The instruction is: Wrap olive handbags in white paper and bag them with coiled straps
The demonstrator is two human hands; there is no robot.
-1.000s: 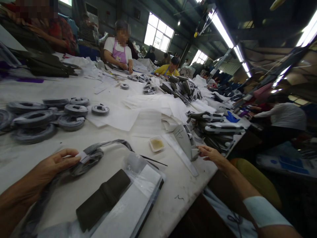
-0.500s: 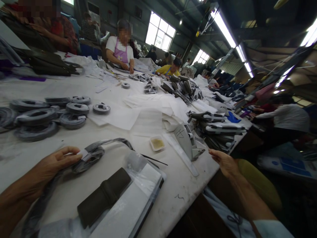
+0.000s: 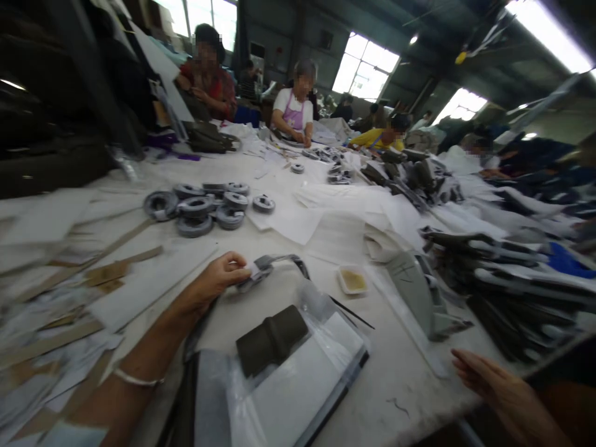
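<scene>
My left hand pinches a dark strap in clear wrap by its white tag. The strap loops forward over the table, and another stretch of it runs back under my wrist. Just right of that hand lies a folded dark olive garment piece with a white sheet, both in a clear plastic bag. My right hand hovers by the table's near right edge, slightly blurred, its fingers stretched out and nothing visible in them. A grey-green panel with pen marks stands nearest to it.
Several wrapped coils lie beyond my left hand. A small white dish sits mid-table. Olive bundles are piled at right, paper and card scraps at left. Co-workers, one in a purple apron, stand across the table.
The view has swung left, so the table's contents sit farther right and scraps show at left. My left hand still pinches the strap's tag; my right hand remains near the table edge.
</scene>
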